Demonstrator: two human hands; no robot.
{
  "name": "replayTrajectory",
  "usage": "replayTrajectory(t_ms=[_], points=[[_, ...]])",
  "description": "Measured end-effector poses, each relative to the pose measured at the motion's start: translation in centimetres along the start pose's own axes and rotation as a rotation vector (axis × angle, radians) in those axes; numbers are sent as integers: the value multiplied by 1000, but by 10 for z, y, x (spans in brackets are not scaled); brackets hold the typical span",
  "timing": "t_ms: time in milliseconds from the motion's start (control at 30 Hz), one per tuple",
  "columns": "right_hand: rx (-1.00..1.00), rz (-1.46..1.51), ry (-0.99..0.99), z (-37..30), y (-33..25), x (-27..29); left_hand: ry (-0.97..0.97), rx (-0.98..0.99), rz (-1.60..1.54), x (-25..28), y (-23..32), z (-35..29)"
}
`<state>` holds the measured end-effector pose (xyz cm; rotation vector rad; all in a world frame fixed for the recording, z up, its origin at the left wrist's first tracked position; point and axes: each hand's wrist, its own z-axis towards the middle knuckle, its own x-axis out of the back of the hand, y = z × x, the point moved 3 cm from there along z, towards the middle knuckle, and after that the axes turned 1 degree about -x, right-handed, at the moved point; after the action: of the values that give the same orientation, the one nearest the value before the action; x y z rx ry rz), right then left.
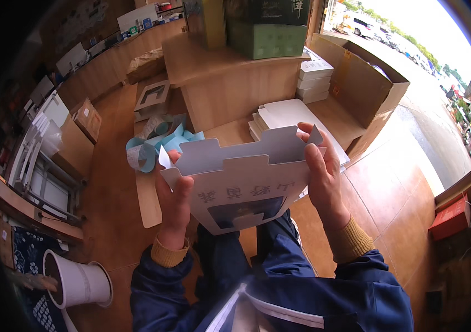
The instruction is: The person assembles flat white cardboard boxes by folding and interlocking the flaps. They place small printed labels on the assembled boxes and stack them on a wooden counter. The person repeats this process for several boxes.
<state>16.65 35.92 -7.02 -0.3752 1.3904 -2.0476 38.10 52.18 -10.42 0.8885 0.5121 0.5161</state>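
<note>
Brown tiled floor point(376, 210) surrounds a wooden worktop point(194, 63), before which a white box point(246, 185) is held open end up, the fingers of the left hand point(172, 202) and right hand point(325, 185) gripping its opposite sides near the top. Too hard a pinch could crease the thin walls; an uneven hold could twist them out of square. Pale blue ribbon point(148, 157) at the worktop's front left and a white stack point(290, 113) at its front right crowd the space beyond the hands; a carton point(371, 83) stands to its right.
</note>
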Motion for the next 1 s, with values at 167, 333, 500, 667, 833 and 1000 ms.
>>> replayTrajectory(t_ms=[167, 333, 500, 667, 833, 1000], points=[[-6, 17, 78, 0, -23, -13, 8, 111, -60, -5, 20, -7], [-152, 25, 28, -2, -32, -5, 0, 370, -268, -16, 44, -15], [-347, 32, 25, -19, -9, -6, -32, 640, -349, -16, 29, -23], [-321, 72, -29, -23, -6, -7, -50, 669, -409, -9, 28, -22], [-354, 68, -62, -21, -9, -10, -54, 728, -420, -4, 31, -22], [-350, 67, -24, -23, -6, -8, -65, 730, -424, 3, 28, -26]])
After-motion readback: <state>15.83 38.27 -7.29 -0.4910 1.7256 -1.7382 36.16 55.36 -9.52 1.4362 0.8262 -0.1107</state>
